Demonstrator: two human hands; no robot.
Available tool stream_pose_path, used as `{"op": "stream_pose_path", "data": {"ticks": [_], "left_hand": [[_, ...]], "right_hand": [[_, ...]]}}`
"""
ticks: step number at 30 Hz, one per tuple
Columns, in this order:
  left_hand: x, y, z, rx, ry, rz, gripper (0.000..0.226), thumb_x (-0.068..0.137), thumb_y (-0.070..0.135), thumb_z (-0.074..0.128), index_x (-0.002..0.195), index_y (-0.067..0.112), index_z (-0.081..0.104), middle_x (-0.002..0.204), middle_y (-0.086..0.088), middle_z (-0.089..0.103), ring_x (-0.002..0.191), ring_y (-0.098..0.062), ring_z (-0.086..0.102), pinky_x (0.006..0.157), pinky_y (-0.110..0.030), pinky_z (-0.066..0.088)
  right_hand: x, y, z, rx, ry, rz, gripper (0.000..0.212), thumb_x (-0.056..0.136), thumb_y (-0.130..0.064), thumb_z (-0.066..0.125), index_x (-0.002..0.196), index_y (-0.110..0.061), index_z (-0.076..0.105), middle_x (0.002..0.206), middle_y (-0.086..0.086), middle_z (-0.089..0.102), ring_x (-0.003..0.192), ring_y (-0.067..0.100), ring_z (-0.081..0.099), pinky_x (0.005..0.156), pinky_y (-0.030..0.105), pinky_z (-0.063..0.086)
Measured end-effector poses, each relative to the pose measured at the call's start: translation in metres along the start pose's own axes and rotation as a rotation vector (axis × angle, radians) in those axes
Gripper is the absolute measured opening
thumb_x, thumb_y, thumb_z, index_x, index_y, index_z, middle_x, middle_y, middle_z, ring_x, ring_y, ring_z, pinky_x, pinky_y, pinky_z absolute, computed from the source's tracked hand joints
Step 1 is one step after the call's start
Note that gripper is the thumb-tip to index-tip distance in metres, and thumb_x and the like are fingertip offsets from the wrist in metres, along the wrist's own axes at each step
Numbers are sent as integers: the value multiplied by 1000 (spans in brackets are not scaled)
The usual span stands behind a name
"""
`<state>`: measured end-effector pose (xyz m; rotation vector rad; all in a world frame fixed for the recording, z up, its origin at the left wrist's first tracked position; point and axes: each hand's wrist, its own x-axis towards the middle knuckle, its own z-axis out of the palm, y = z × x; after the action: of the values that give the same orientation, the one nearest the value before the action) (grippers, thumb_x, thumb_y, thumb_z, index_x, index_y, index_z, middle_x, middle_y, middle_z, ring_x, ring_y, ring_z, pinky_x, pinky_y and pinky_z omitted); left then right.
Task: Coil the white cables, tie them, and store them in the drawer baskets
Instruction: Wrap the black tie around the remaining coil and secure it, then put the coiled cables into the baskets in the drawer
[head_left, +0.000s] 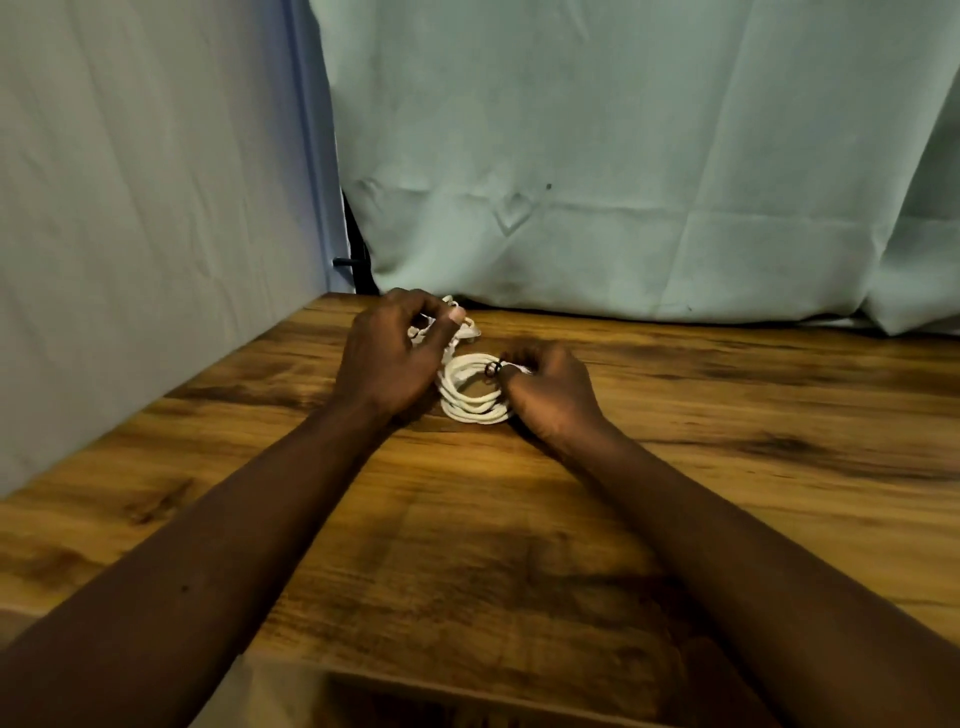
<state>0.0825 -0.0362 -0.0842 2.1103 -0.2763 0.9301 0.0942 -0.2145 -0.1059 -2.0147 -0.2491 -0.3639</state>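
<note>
White coil (470, 404) flat, tangled cable (464, 328) beyond

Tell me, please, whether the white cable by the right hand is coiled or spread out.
Coiled: the white cable lies in stacked round loops on the table, the right hand holding its edge.

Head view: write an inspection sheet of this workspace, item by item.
Surface: wooden table, with dark grain patches.
Job's things: coiled white cable lying on the table, a small black tie on it.
Clutter: nothing seen.
Grippers: left hand pinches the loose white cable; right hand grips the coil at the tie.
Cables: two white ones, one coiled, one bunched behind the left hand.
Surroundings: pale cloth backdrop behind and at left; black fitting in the corner.
</note>
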Motion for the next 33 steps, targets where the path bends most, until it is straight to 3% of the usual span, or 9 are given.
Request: {"op": "stream_pose_path", "data": {"ticks": [2,6,10,15,19,23,25,29,33], "left_hand": [[3,-9,-3,24,19,-37,30,99,49,57,105,24,73,104,3,70,98,-14,65,86,-43,54],[8,-17,-9,52,-18,-137,26,93,50,52,106,34,67,116,4,65,113,-21,60,99,-53,49],[7,-14,-13,230,-225,-152,35,85,42,64,119,42,60,136,-1,54,132,-28,48,112,-53,33],[5,-20,-17,373,-386,-207,51,78,46,72,127,40,61,147,-4,44,136,-33,43,111,-50,36],[3,-41,-16,408,-363,-172,48,80,57,73,121,31,70,132,-6,59,121,-31,57,100,-41,49],[4,-35,-15,244,-256,-200,52,74,61,76,114,29,76,121,-6,71,114,-28,65,96,-37,54],[-3,-20,-15,126,-205,-186,57,68,63,74,111,27,78,115,-5,75,109,-26,69,92,-36,56],[-33,17,-16,-117,-306,-42,42,74,53,81,105,26,77,106,6,76,96,-14,71,82,-29,55],[-79,81,-22,-339,-319,140,31,80,50,80,103,30,74,115,8,68,103,-10,66,92,-39,57]], "right_hand": [[-1,2,2,-90,26,-8,27,95,-31,61,113,-17,74,113,2,74,107,20,67,89,33,53],[-8,-3,0,-238,42,-35,62,93,-68,47,135,-26,63,140,3,60,133,25,51,110,49,44],[-19,-14,-3,-403,-46,-108,74,88,-80,48,149,-37,47,157,0,45,146,25,37,116,52,35],[-24,-11,5,-710,-138,-159,77,80,-81,48,145,-40,50,150,0,52,139,27,45,112,47,40],[-30,-10,2,-682,-49,-110,81,76,-84,51,140,-35,57,136,1,63,129,28,54,105,43,47],[-53,-18,-6,-656,67,-50,87,74,-81,61,145,-32,53,140,1,62,131,26,50,106,42,46],[-74,-27,-12,-522,155,13,87,72,-76,70,144,-31,54,138,0,63,130,24,51,106,40,47],[-125,-39,-35,-268,309,43,85,64,-76,75,135,-32,60,127,-5,69,119,19,63,101,40,53],[-205,-53,-100,-394,340,-11,76,72,-59,83,138,-30,59,130,-4,66,123,15,57,107,34,47]]}}
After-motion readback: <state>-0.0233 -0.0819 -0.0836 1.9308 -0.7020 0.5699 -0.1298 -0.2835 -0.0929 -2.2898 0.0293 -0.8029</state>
